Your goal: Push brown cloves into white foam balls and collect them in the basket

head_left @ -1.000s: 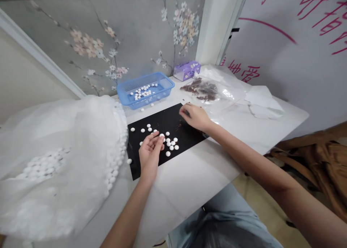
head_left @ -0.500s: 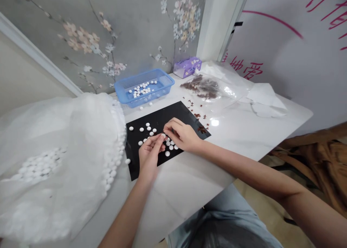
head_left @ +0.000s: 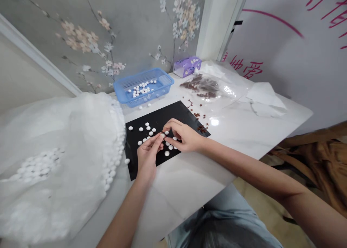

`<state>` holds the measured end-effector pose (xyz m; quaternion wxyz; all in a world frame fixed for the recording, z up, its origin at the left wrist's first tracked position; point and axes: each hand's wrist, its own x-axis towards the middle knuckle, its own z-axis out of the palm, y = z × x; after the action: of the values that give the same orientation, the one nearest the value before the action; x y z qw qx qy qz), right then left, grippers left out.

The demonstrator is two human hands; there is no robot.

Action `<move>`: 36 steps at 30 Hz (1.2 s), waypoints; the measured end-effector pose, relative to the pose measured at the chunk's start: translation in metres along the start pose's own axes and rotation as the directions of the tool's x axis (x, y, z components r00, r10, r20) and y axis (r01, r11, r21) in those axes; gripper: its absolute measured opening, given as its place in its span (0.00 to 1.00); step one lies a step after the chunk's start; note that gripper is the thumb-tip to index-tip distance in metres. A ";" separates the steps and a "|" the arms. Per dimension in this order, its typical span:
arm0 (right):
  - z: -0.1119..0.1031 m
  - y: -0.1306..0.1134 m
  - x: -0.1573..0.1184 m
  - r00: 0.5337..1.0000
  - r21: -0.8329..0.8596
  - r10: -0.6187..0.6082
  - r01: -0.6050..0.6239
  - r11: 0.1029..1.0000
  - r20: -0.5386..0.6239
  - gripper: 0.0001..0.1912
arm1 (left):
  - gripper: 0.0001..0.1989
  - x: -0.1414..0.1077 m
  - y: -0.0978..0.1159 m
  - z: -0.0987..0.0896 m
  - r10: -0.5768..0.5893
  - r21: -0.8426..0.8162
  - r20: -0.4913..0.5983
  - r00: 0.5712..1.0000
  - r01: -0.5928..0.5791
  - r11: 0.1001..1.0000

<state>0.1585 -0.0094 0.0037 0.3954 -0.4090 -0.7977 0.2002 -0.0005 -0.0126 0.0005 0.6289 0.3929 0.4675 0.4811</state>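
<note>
Two bare hands at one table (head_left: 184,190), logged from my remote seat.

Item: left hand (head_left: 146,157), thumb and fingers brought together in a pinch on one white piece (head_left: 162,136), held just above the black mat (head_left: 169,112).

Item: right hand (head_left: 188,136), fingers part-curled, a gap showing between thumb and forefinger, tips up against the held piece. A speck of brown shows there; whether the right fingertips grip it I cannot tell.

Step in hand, as I judge it: two-handed fingertip work on that single piece. The move calls, I think, for a steady left pinch and light right-hand pressure, since so small and rounded a piece could slip.

Containers:
One blue basket (head_left: 160,92), perforated, behind the mat; a scatter of white pieces across its floor, more bare floor than cover.
One large whitish bag (head_left: 81,139), at the left; many white pieces seen through its film, depth not visible.
One clear bag (head_left: 230,91), far right; a dark brown mass inside, close in colour to the loose brown bits (head_left: 202,129) strewn from the bag to the mat's right corner.

Loose: several white pieces on the mat; two between mat and basket; one at the mat's left edge.

Also: one purple packet (head_left: 187,66), beside the clear bag, contents hidden.
</note>
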 end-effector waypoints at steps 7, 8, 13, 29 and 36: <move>-0.003 0.001 0.000 0.998 -0.023 0.003 -0.002 1.000 0.059 0.08 | 0.11 0.001 -0.001 -0.004 -0.026 0.039 0.010 1.000 0.025 0.999; -0.003 0.001 0.000 0.998 -0.021 -0.001 0.003 1.000 0.062 0.08 | 0.11 0.002 -0.002 -0.005 -0.025 0.045 0.012 1.000 0.025 0.999; -0.001 0.001 0.000 0.998 -0.004 -0.020 0.020 1.000 0.059 0.07 | 0.11 0.003 -0.004 -0.006 -0.024 0.056 0.011 1.000 0.023 0.998; 0.007 0.003 -0.002 0.997 0.027 -0.072 0.072 0.997 -0.004 0.05 | 0.11 0.004 -0.003 -0.005 -0.010 0.032 -0.006 1.000 0.010 0.999; 0.008 0.004 0.000 0.996 0.055 -0.094 0.094 0.994 -0.005 0.05 | 0.11 0.003 -0.002 -0.005 -0.003 0.016 -0.013 1.000 0.003 1.000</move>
<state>0.1543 -0.0065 -0.0038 0.4167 -0.3602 -0.8095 0.2030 -0.0044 -0.0101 -0.0033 0.6234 0.3942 0.4762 0.4788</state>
